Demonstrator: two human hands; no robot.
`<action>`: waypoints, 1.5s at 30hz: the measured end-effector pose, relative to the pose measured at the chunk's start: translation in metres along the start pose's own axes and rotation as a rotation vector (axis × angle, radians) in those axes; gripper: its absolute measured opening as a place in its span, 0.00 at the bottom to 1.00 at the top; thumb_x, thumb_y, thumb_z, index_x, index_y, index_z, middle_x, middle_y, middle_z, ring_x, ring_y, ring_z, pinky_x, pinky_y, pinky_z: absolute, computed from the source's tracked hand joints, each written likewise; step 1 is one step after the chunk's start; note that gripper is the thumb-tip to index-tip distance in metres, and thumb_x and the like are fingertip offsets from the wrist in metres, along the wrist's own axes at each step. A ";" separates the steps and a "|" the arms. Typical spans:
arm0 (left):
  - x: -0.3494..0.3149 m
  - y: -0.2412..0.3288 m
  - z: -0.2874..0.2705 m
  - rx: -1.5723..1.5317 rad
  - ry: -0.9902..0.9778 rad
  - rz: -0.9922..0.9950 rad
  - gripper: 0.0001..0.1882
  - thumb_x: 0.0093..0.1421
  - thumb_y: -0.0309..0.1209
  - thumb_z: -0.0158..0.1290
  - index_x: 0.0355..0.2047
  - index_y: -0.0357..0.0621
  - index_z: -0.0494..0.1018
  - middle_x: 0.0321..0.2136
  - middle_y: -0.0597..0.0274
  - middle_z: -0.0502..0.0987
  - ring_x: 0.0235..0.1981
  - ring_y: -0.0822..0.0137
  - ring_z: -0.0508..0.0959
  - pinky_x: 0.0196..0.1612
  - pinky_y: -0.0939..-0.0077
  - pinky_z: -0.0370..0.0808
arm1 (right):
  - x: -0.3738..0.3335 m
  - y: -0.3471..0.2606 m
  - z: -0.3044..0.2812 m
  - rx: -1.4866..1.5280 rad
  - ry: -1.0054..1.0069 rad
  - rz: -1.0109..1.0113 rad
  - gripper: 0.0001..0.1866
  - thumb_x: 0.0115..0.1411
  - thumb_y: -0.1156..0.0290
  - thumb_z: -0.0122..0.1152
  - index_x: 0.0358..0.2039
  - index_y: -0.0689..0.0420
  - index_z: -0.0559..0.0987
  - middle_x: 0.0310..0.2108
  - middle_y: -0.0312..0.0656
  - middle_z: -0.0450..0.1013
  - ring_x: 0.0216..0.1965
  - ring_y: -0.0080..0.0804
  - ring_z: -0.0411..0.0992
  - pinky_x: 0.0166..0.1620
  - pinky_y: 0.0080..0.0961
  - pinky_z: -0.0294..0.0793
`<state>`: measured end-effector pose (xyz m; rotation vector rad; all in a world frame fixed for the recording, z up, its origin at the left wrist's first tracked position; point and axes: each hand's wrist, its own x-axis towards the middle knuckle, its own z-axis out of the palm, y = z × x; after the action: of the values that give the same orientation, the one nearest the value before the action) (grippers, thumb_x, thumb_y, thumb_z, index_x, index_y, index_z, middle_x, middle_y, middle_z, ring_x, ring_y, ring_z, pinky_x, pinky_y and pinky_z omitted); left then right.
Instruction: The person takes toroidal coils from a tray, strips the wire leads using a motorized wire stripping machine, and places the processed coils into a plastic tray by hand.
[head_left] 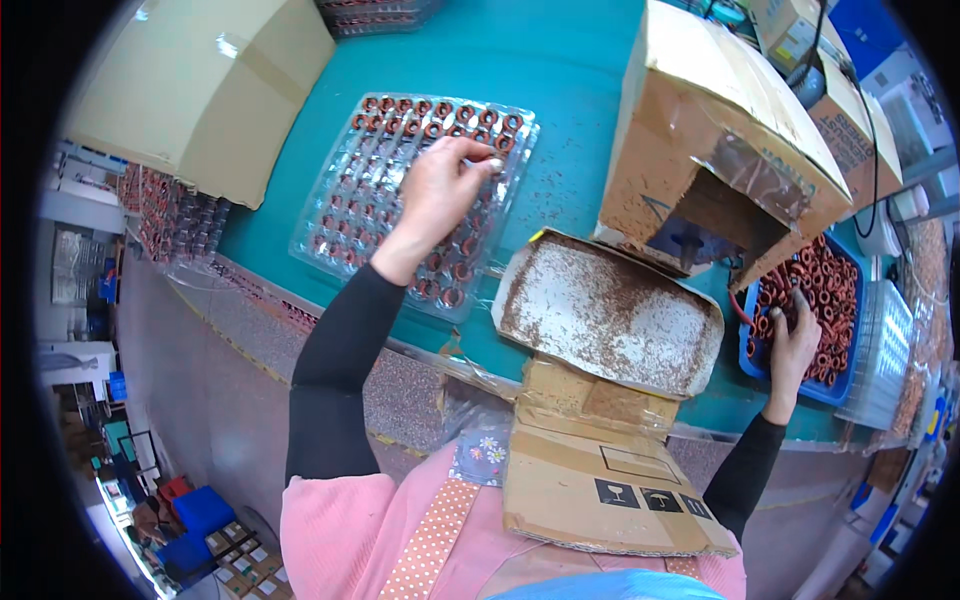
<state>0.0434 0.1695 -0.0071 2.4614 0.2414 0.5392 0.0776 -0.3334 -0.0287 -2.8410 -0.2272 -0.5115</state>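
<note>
My left hand (440,192) is over a clear plastic tray (506,190) with rows of pockets. Its thumb and index finger are pinched together near the tray's upper right; whatever they hold is too small to make out. A pale cover wraps one fingertip. Reddish-brown rings fill the far rows and sit in many other pockets, though my hand and forearm hide part of the tray. On the right, my right hand (793,345) reaches into a blue bin (800,393) heaped with loose reddish rings (832,300). Its thumb and index finger are apart, touching the pile.
Between my hands lies a shallow white tray (590,300) speckled with brown bits. Behind it stands a cardboard box (660,120) with a cut opening and a dark device inside. A cardboard flap (600,480) hangs before me. Another carton (220,90) and stacked trays (185,225) are left.
</note>
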 end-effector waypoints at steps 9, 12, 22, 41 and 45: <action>-0.011 0.009 0.002 0.147 0.109 0.104 0.11 0.57 0.33 0.55 0.39 0.44 0.77 0.31 0.61 0.73 0.25 0.66 0.73 0.30 0.73 0.70 | -0.018 -0.020 -0.019 0.560 0.044 0.311 0.19 0.58 0.71 0.58 0.50 0.61 0.72 0.44 0.41 0.72 0.42 0.27 0.69 0.47 0.24 0.67; -0.021 0.030 -0.009 0.007 0.090 0.043 0.09 0.56 0.30 0.54 0.36 0.40 0.77 0.29 0.60 0.73 0.25 0.68 0.73 0.29 0.74 0.69 | -0.020 -0.066 -0.052 0.803 0.029 0.446 0.19 0.59 0.72 0.57 0.51 0.62 0.72 0.47 0.37 0.70 0.40 0.19 0.67 0.45 0.16 0.67; -0.104 0.127 0.040 -0.858 -0.961 -0.224 0.12 0.58 0.35 0.57 0.35 0.38 0.75 0.26 0.66 0.75 0.29 0.77 0.73 0.31 0.79 0.70 | -0.035 -0.174 -0.043 0.714 -0.396 -0.448 0.26 0.46 0.87 0.58 0.48 0.61 0.72 0.38 0.48 0.71 0.36 0.44 0.73 0.37 0.32 0.74; -0.116 0.122 0.062 -1.280 -0.870 -0.515 0.16 0.59 0.28 0.55 0.45 0.35 0.68 0.36 0.66 0.73 0.38 0.78 0.72 0.41 0.83 0.71 | -0.042 -0.178 -0.021 0.884 -0.475 0.164 0.17 0.48 0.72 0.70 0.26 0.63 0.67 0.23 0.41 0.69 0.20 0.22 0.66 0.24 0.20 0.69; -0.114 0.124 0.065 -1.302 -0.768 -0.484 0.13 0.60 0.31 0.56 0.43 0.39 0.70 0.34 0.67 0.74 0.35 0.80 0.72 0.38 0.85 0.70 | -0.046 -0.171 -0.012 1.020 -0.540 0.128 0.17 0.49 0.70 0.69 0.27 0.63 0.68 0.22 0.41 0.70 0.19 0.21 0.66 0.23 0.21 0.68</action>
<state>-0.0253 0.0030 -0.0178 1.1149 0.0908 -0.4026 -0.0019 -0.1775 0.0016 -1.8944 -0.2871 0.3449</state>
